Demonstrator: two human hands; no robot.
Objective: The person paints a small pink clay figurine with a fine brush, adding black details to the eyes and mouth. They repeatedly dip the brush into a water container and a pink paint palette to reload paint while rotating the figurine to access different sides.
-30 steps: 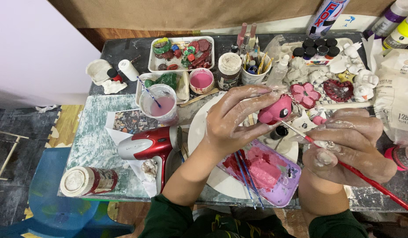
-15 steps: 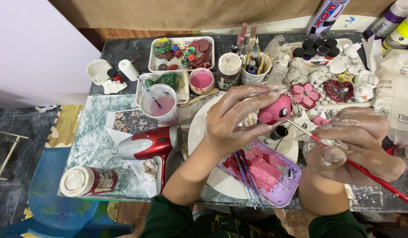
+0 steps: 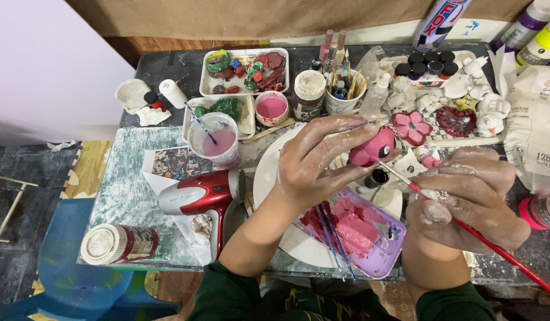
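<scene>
The pink figure (image 3: 373, 148) sat in your left hand (image 3: 313, 160), pinched at the fingertips and lifted above the white plate (image 3: 269, 178) on the surface (image 3: 126, 190). It lay up and to the left of your right hand (image 3: 468, 199), close by but apart from it. That hand was clenched around a red paintbrush (image 3: 495, 246), whose long handle ran down to the right while its tip pointed up-left at the figure's lower side; whether the bristles touched, the view was too small to tell. Below both hands lay a purple tray (image 3: 382, 252) of pink paint, and a red hair dryer (image 3: 204, 193) rested to the left.
</scene>
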